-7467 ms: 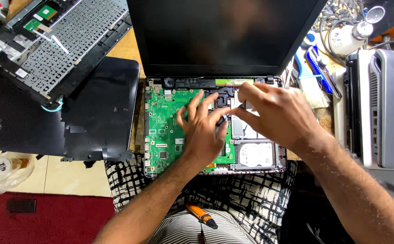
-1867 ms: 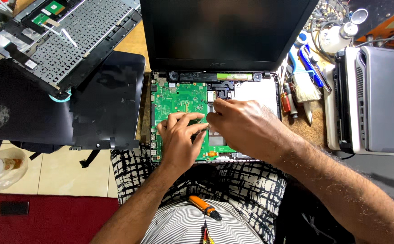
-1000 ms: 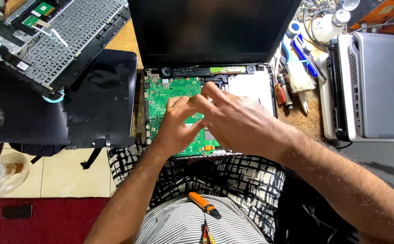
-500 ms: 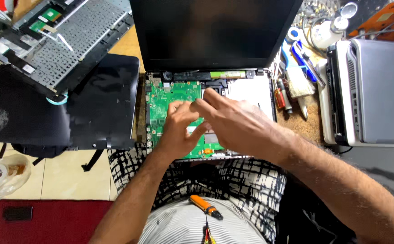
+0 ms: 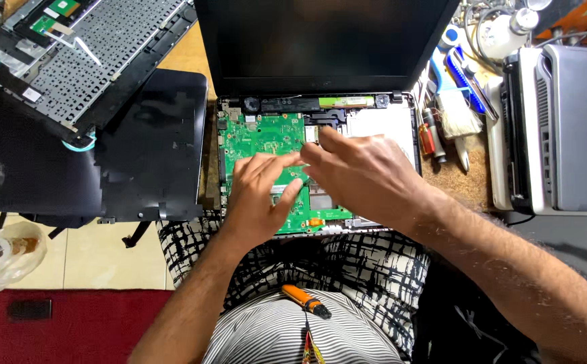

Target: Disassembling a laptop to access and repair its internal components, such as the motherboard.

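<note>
Fingers of both hands are meeting over the middle of an opened laptop, on its green circuit board. The left hand is lying flat on the board with its fingers spread and stretched toward the right, fingertips touching the board near its right edge; it is not closed on anything. The right hand is hovering just above and beside it, fingers loosely extended and pointing left; whether they are pinching some small part is impossible to tell. The laptop is sitting at the near edge of a wooden table, its front edge over the person's lap, its dark screen standing up behind the board. A white panel is showing in the laptop's back right corner. At the table's left end a removed keyboard is lying upside down across a black cover. Near the right edge, a brush and a red-handled screwdriver are lying just beside the laptop, with a grey machine beyond them.
</note>
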